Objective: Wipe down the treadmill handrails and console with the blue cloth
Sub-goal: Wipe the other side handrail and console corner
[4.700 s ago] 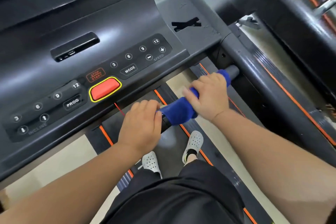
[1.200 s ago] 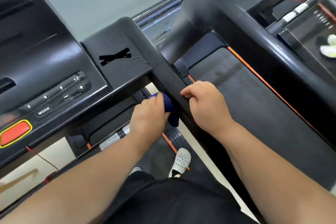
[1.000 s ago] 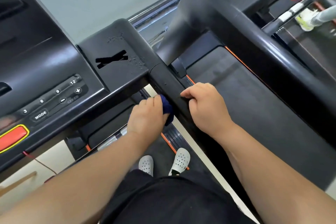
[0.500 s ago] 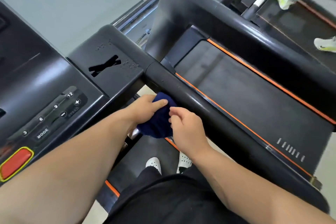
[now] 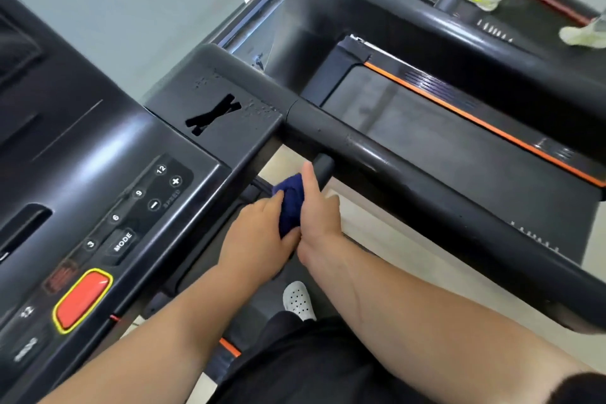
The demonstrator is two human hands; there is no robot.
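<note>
Blue cloth [image 5: 290, 203] is bunched between both hands, below the handrail [image 5: 410, 170] and just off the console's [image 5: 108, 154] right edge. Grip: left hand [image 5: 259, 236] clamps the cloth's left side; right hand [image 5: 319, 216] holds the other side, thumb straight up along it toward a short black stub [image 5: 324, 165]. The hands touch at the heels. Red button [image 5: 82, 300] sits at the console's near edge.

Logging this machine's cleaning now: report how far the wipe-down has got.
Done: nothing shows as finished; specks, perhaps droplets, dot the console corner. In hand: left hand and right hand hold the bunched blue cloth between them, beside the short grip bar, off the side handrail. Left, seemingly: the handrail's length and the button panel.
</note>
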